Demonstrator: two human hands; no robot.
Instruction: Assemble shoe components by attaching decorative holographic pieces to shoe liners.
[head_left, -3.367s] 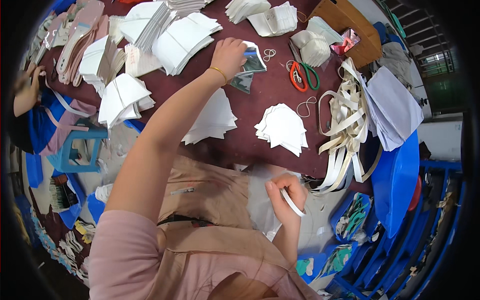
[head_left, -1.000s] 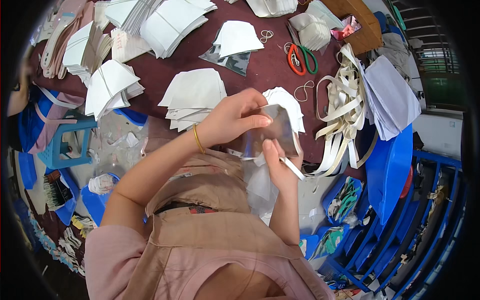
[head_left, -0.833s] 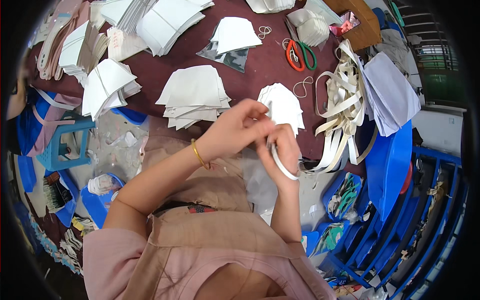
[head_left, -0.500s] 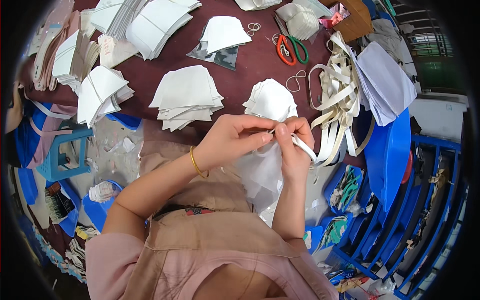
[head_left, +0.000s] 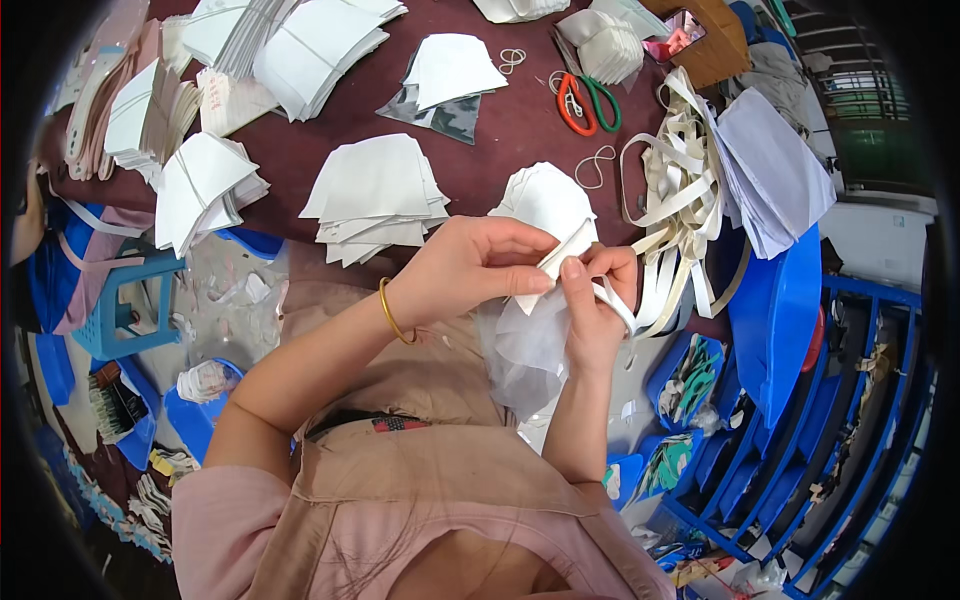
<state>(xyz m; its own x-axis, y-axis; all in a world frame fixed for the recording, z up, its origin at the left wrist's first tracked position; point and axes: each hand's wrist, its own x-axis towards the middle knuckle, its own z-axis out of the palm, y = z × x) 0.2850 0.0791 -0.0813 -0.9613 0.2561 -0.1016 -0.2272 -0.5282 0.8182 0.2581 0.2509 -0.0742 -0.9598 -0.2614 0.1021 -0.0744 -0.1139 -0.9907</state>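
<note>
Over my lap, at the near edge of the dark red table [head_left: 520, 125], my left hand [head_left: 465, 270] and my right hand [head_left: 595, 300] meet on a thin see-through plastic sleeve [head_left: 525, 345] that hangs down between them. Both hands pinch its top, where a white strip [head_left: 565, 250] pokes out. A loop of white band [head_left: 618, 305] curls round my right fingers. A gold bangle [head_left: 388, 312] sits on my left wrist. Just behind my hands lies a stack of white cut pieces [head_left: 545, 200].
Several stacks of white cut pieces [head_left: 375, 195] cover the table. Red and green scissors [head_left: 585, 100], rubber bands [head_left: 597, 165], a heap of white straps [head_left: 680, 190] and grey fabric [head_left: 770, 170] lie to the right. A blue stool [head_left: 125, 310] stands at left, blue racks [head_left: 800, 400] at right.
My left hand reached to the far side of the table, then came back to my lap with a plastic sleeve. Both hands have closed together on its top with the white strip.
</note>
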